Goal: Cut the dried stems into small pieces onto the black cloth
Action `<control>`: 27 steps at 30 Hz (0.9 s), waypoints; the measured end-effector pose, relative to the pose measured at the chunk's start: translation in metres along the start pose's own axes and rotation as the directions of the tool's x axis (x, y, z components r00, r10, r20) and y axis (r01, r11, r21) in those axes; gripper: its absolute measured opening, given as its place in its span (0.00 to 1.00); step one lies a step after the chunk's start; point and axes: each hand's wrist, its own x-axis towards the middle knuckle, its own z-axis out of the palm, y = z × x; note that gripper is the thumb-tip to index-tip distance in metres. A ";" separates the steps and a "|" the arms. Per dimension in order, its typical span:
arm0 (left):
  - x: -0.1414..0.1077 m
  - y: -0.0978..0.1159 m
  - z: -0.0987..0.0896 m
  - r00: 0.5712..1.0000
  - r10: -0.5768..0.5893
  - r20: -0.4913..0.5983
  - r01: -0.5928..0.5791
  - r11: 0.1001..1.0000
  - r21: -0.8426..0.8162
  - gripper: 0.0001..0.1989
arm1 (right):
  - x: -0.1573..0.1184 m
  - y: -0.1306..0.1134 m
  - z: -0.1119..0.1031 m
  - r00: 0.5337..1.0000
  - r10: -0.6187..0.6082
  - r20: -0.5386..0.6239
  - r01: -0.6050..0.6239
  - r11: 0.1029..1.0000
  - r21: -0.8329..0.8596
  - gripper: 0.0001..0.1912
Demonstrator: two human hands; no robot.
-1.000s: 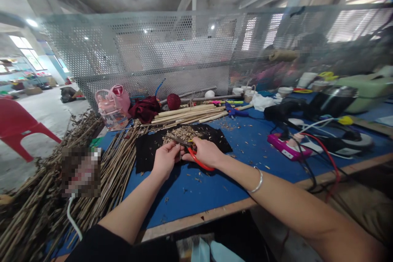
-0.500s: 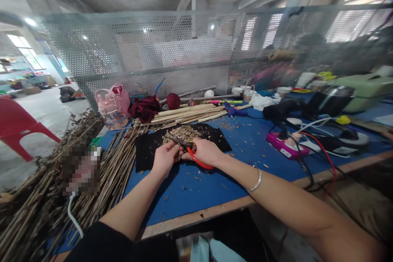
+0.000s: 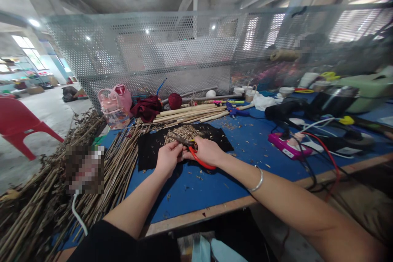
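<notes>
My right hand (image 3: pixel 209 151) is closed around red-handled scissors (image 3: pixel 199 161); their dark blades point left, over my left fingers. Close beside the blades, my left hand (image 3: pixel 168 158) is closed in a pinch, and whatever lies between its fingertips is too small and hidden to name. Just beyond both hands, a heap of chopped dry stem pieces (image 3: pixel 186 132) lies on a black cloth (image 3: pixel 146 151). Small bits of the same stuff are scattered over the blue tabletop (image 3: pixel 184 200).
Dried stalks (image 3: pixel 118 172) lie along the left side. Behind the cloth are peeled sticks (image 3: pixel 190 111), a blue glue gun (image 3: pixel 238 110), dark red fabric (image 3: pixel 147 108) and a pink bottle (image 3: pixel 113 106). A purple power strip (image 3: pixel 288 147) with cables sits right, before a perforated metal screen (image 3: pixel 138 49).
The whole view has shifted slightly to the right. Both hands keep nearly the same pose at the heap, with the scissors still in my right hand.
</notes>
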 end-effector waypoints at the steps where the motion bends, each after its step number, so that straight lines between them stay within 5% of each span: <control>1: 0.000 0.000 0.000 1.000 -0.004 -0.001 0.004 1.000 0.006 0.14 | 0.000 0.000 0.000 1.000 0.003 0.001 -0.003 1.000 -0.007 0.35; 15: 0.003 0.001 -0.003 0.999 -0.027 0.020 0.027 1.000 -0.004 0.12 | 0.002 -0.001 -0.008 0.994 0.058 0.088 -0.060 0.998 0.012 0.33; 27: 0.007 0.001 -0.004 0.998 -0.003 -0.067 -0.007 0.988 -0.151 0.11 | 0.004 0.003 -0.010 0.998 0.025 -0.052 -0.026 1.000 -0.015 0.30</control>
